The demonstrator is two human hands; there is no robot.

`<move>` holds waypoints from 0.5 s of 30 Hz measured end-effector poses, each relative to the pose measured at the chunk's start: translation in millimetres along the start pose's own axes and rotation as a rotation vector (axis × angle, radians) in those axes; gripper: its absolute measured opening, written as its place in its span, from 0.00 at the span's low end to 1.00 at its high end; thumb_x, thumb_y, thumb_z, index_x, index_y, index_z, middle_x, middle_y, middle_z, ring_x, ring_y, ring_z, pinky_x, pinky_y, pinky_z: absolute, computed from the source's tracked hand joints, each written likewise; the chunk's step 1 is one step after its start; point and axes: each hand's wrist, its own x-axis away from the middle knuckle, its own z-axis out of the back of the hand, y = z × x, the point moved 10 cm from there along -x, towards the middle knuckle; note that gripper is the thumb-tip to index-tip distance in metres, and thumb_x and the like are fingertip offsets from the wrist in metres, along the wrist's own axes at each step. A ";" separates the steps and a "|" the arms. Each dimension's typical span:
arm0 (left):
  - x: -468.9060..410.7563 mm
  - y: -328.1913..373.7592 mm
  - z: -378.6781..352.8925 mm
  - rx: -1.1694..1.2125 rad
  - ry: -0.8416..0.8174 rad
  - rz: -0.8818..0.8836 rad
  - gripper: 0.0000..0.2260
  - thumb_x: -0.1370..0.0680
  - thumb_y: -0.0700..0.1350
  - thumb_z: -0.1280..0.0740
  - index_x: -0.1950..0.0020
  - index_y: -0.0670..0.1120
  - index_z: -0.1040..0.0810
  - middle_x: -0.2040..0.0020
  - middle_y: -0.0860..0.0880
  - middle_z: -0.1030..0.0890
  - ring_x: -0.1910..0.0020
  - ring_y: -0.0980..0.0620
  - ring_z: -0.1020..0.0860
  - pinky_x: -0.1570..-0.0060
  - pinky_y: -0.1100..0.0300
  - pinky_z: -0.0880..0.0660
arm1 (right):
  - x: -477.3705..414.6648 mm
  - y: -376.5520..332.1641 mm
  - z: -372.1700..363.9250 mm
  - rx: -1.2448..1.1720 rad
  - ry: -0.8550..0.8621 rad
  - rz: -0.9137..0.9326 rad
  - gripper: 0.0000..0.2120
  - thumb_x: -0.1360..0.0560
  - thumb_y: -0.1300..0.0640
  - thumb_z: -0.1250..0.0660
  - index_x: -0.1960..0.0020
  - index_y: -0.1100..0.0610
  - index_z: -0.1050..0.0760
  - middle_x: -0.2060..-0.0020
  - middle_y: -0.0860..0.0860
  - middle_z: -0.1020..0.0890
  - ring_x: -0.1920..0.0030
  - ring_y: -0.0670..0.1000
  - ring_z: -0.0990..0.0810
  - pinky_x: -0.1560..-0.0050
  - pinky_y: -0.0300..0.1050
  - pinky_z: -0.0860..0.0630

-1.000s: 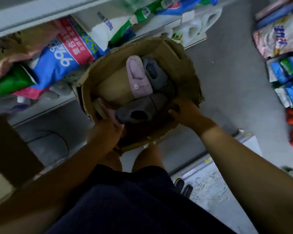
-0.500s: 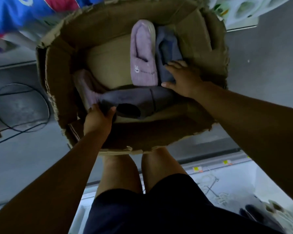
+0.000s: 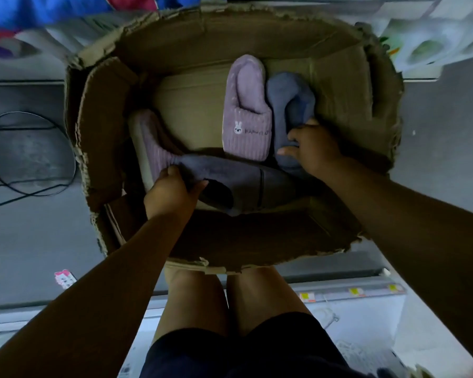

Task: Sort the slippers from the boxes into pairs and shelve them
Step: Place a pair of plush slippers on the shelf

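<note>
A torn cardboard box [image 3: 339, 45] sits on the floor in front of my knees. Inside lie a lilac slipper with a rabbit motif [image 3: 247, 113], a grey-blue slipper [image 3: 288, 105] to its right, a dark grey slipper [image 3: 246, 184] lying across the near side, and a second lilac slipper [image 3: 148, 140] on its edge at the left. My left hand [image 3: 172, 192] grips the heel end of the dark grey slipper, beside the left lilac one. My right hand [image 3: 311, 148] curls round the grey-blue slipper's near end.
A black cable loop [image 3: 25, 154] lies on the grey floor left of the box. Blue and red bags [image 3: 52, 12] fill the shelf at top left, and white plastic packs [image 3: 434, 42] at top right. A white shelf edge with yellow tags [image 3: 355, 293] runs behind my legs.
The view has closed in on the box. My right hand moved from the box's rim to the grey-blue slipper and now grips it. My left hand took hold of the dark grey slipper.
</note>
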 end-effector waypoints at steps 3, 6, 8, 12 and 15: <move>-4.8 6.9 -3.7 -0.065 -0.035 -0.052 0.20 0.17 0.55 0.39 0.31 0.43 0.26 0.36 0.39 0.22 0.38 0.38 0.23 0.43 0.46 0.27 | 8.8 1.0 3.0 0.037 0.063 0.056 0.14 0.25 0.50 0.26 0.57 0.60 0.25 0.47 0.61 0.24 0.47 0.60 0.25 0.45 0.44 0.31; -2.4 13.6 2.6 -0.071 -0.014 -0.140 0.12 0.17 0.50 0.40 0.43 0.42 0.23 0.46 0.39 0.19 0.47 0.37 0.21 0.52 0.48 0.27 | 22.4 2.1 14.8 0.012 0.134 0.080 0.15 0.27 0.50 0.25 0.56 0.62 0.22 0.51 0.62 0.23 0.49 0.61 0.25 0.45 0.55 0.25; 1.8 14.8 8.5 -0.003 -0.009 -0.160 0.11 0.17 0.47 0.39 0.46 0.41 0.22 0.49 0.39 0.18 0.49 0.37 0.21 0.51 0.47 0.26 | 32.8 -0.2 23.1 0.028 0.170 0.111 0.16 0.29 0.53 0.23 0.55 0.65 0.21 0.55 0.63 0.21 0.49 0.63 0.25 0.47 0.57 0.25; 22.5 21.7 33.5 0.152 0.007 -0.207 0.12 0.16 0.46 0.38 0.42 0.40 0.20 0.49 0.38 0.17 0.50 0.39 0.19 0.49 0.48 0.24 | 59.2 -16.8 44.5 0.093 0.201 0.172 0.15 0.27 0.52 0.25 0.55 0.65 0.21 0.59 0.60 0.21 0.48 0.61 0.27 0.47 0.54 0.27; 51.0 27.1 69.5 0.234 0.064 -0.279 0.11 0.16 0.45 0.38 0.42 0.40 0.20 0.50 0.40 0.17 0.55 0.44 0.20 0.54 0.54 0.27 | 84.2 -36.1 59.3 0.049 0.173 0.221 0.13 0.26 0.50 0.26 0.58 0.58 0.25 0.59 0.57 0.24 0.49 0.58 0.28 0.48 0.53 0.27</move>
